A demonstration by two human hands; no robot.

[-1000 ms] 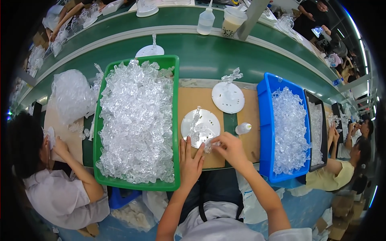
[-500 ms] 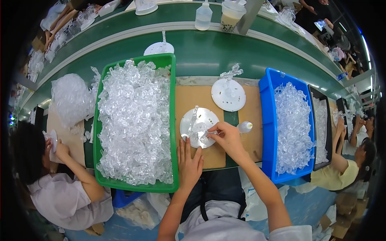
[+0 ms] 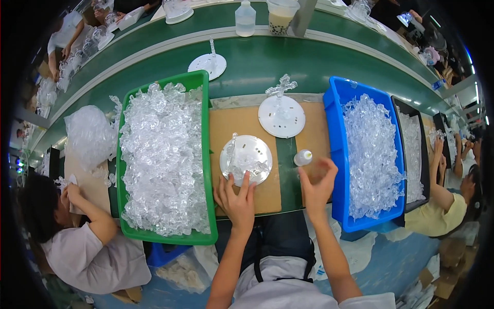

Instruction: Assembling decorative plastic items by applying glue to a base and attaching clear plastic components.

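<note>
Since half a second ago the right hand (image 3: pixel 317 184) has left the white round disc (image 3: pixel 246 160) and drawn back to the right, and it now hovers with fingers spread and nothing in them, just below a small white-capped bottle (image 3: pixel 303 157) that stands on the cardboard sheet (image 3: pixel 242 123). From the head camera, the left hand (image 3: pixel 236 200) lies flat on the cardboard with its fingers splayed, fingertips touching the near rim of the disc and holding nothing. On that disc sit clear plastic pieces, one standing upright at its left side and a cluster toward its near right. Beyond it, further up the cardboard, lies a second white disc (image 3: pixel 281 116) with a clear ornament rising from its far edge. To the left of the cardboard a green bin (image 3: pixel 205 154) is heaped with clear plastic parts; to the right a blue bin (image 3: pixel 335 154) holds more of the same, with a black tray (image 3: pixel 425 154) beside it. A green conveyor belt (image 3: pixel 309 62) runs behind, carrying a third white disc (image 3: pixel 207 64). Another person in a light shirt (image 3: pixel 92 257) sits at the left beside a clear plastic bag (image 3: pixel 87 135), and a person in yellow (image 3: pixel 437 216) sits at the right.
</note>
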